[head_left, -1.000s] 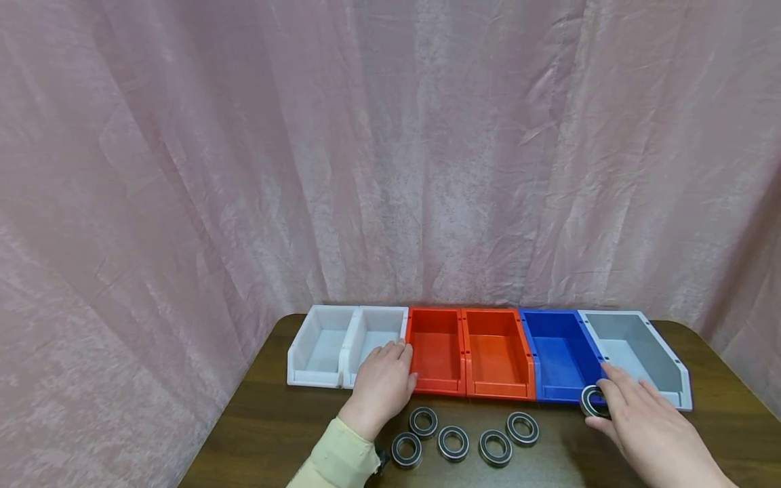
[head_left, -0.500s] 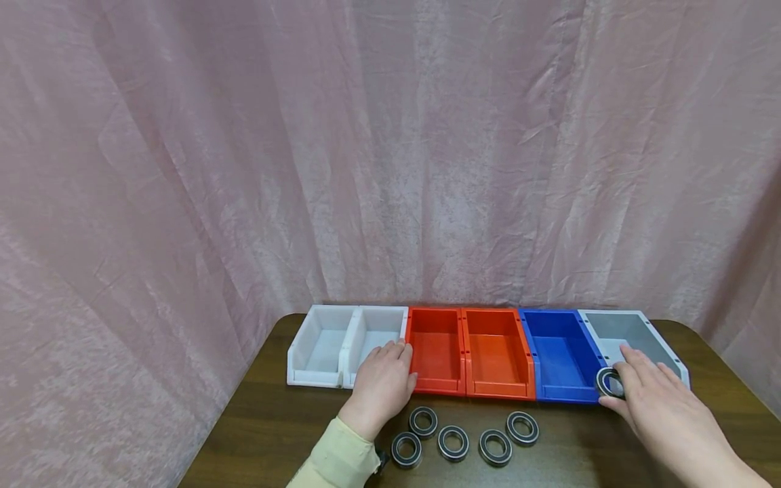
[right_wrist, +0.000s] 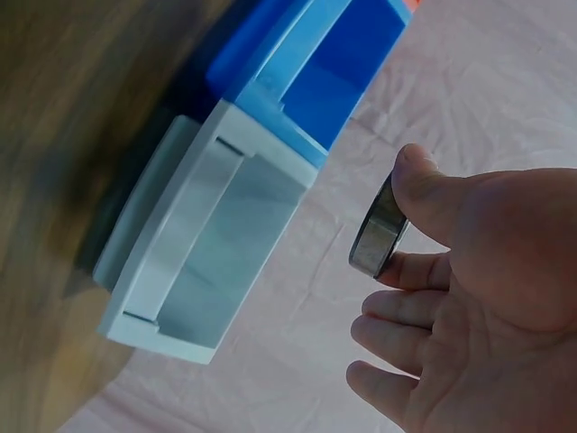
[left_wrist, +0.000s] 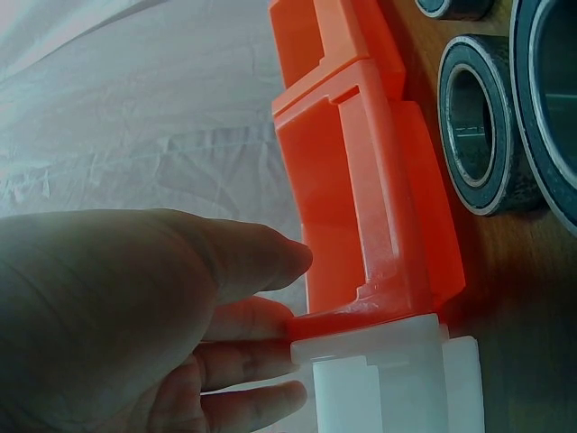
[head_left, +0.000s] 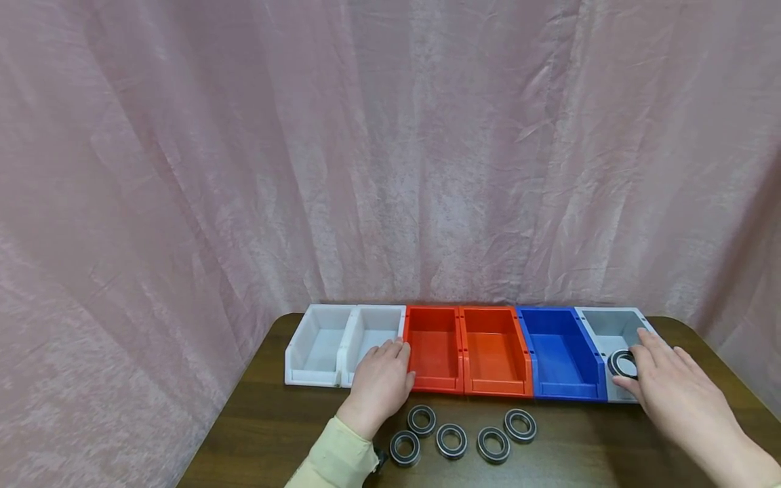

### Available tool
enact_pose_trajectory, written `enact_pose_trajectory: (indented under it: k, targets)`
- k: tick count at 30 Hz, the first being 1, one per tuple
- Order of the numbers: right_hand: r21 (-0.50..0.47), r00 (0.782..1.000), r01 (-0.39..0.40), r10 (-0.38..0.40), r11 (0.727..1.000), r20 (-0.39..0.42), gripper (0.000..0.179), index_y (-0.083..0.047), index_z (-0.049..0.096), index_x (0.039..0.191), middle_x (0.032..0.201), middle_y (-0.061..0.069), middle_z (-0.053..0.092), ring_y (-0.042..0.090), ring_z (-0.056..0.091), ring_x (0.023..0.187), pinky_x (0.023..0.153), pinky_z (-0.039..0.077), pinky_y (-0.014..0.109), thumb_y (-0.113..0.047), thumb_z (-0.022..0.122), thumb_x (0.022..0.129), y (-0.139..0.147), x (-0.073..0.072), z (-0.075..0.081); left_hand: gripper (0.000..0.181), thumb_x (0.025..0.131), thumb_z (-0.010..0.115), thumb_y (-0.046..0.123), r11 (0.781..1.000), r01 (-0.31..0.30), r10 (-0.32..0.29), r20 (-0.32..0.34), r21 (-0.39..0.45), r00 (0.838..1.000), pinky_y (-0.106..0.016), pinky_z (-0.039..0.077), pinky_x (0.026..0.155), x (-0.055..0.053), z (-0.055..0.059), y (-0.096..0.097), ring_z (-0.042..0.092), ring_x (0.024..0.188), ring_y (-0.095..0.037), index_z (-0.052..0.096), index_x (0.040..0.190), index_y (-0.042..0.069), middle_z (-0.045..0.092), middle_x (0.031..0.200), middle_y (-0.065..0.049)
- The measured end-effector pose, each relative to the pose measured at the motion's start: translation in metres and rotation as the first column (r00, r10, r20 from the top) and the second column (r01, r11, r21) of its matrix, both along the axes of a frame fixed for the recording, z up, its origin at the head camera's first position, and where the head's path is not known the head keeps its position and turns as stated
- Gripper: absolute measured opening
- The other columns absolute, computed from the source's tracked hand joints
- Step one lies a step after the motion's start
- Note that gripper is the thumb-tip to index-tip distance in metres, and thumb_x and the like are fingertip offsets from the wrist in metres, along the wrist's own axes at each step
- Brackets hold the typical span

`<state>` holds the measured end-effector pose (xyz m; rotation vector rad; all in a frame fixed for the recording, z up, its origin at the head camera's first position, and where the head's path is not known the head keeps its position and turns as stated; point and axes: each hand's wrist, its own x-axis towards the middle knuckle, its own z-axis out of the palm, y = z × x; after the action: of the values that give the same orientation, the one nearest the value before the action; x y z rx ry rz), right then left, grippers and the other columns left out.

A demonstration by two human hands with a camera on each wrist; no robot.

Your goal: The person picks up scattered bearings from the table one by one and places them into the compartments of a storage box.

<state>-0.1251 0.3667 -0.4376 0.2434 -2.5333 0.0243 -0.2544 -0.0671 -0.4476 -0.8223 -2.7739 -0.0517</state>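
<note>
My right hand (head_left: pixel 677 386) pinches a metal ball bearing (head_left: pixel 622 364) between thumb and fingers. It holds the bearing above the grey bin (head_left: pixel 610 325) at the right end of the row. In the right wrist view, the bearing (right_wrist: pixel 379 234) is seen edge-on, apart from the grey bin (right_wrist: pixel 171 244). My left hand (head_left: pixel 379 383) rests by the border of a white bin (head_left: pixel 372 318) and the red bin (head_left: pixel 434 385). Its fingers (left_wrist: pixel 248 361) are fairly straight and reach that border in the left wrist view.
Several bearings (head_left: pixel 451 441) lie on the brown wooden table (head_left: pixel 244 434) in front of the bins. An orange bin (head_left: pixel 497 388), a blue bin (head_left: pixel 564 392) and another white bin (head_left: pixel 314 376) complete the row. A pink curtain (head_left: pixel 390 169) hangs behind.
My right hand has carried the bearing right and away from me, from the front corner of the blue bin to over the grey bin. My left hand has stayed in place.
</note>
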Motion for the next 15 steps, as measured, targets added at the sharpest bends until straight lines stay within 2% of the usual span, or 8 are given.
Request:
enact_pose_trajectory:
  k: [1,4,7,10,15]
  targets:
    - [0.003,1.000,0.004,-0.004,1.000,0.002,0.092,0.012,0.060,0.108,0.139,0.046,0.058,0.060,0.057,0.131,0.105,0.047,0.073,-0.073,0.026,0.109,0.002,-0.001,0.001,0.056,0.100,0.081,0.031,1.000,0.000,0.000,-0.002,0.001,1.000,-0.051,0.053,0.114,0.000,0.000,0.000,0.066,0.135,-0.034,0.069,0.145,0.000,0.069,0.147,-0.016]
    - [0.006,0.999,0.028,-0.028,1.000,0.033,0.071,0.013,0.059,0.108,0.140,0.047,0.056,0.061,0.055,0.130,0.105,0.046,0.075,-0.058,0.054,0.112,0.006,-0.003,0.003,0.057,0.100,0.081,0.032,1.000,-0.004,0.004,0.005,0.003,1.000,-0.051,0.053,0.115,-0.001,0.000,0.000,0.066,0.135,-0.034,0.069,0.146,0.001,0.069,0.148,-0.016]
    - [0.015,0.996,0.057,-0.057,0.998,0.061,0.053,0.015,0.059,0.110,0.142,0.048,0.054,0.063,0.054,0.131,0.107,0.044,0.077,-0.035,0.076,0.104,0.010,-0.005,0.004,0.057,0.100,0.080,0.032,1.000,-0.007,0.007,0.010,0.004,1.000,-0.052,0.052,0.115,-0.002,-0.001,0.001,0.066,0.136,-0.034,0.068,0.147,0.001,0.068,0.149,-0.016]
    - [0.017,0.996,0.066,-0.067,0.998,0.064,0.049,0.016,0.059,0.111,0.142,0.049,0.052,0.063,0.053,0.131,0.107,0.043,0.078,-0.024,0.083,0.097,0.014,-0.007,0.004,0.057,0.100,0.080,0.032,1.000,-0.008,0.008,0.013,0.007,1.000,-0.052,0.052,0.115,-0.001,-0.001,0.001,0.066,0.136,-0.034,0.069,0.147,0.001,0.069,0.149,-0.016]
    - [0.004,0.996,0.069,-0.069,0.998,0.053,0.050,0.018,0.059,0.112,0.139,0.051,0.052,0.063,0.053,0.130,0.105,0.043,0.078,-0.017,0.087,0.090,0.021,-0.011,0.001,0.057,0.100,0.080,0.032,1.000,-0.005,0.005,0.008,0.008,1.000,-0.052,0.052,0.115,-0.001,0.000,0.001,0.066,0.136,-0.034,0.069,0.146,0.001,0.069,0.148,-0.016]
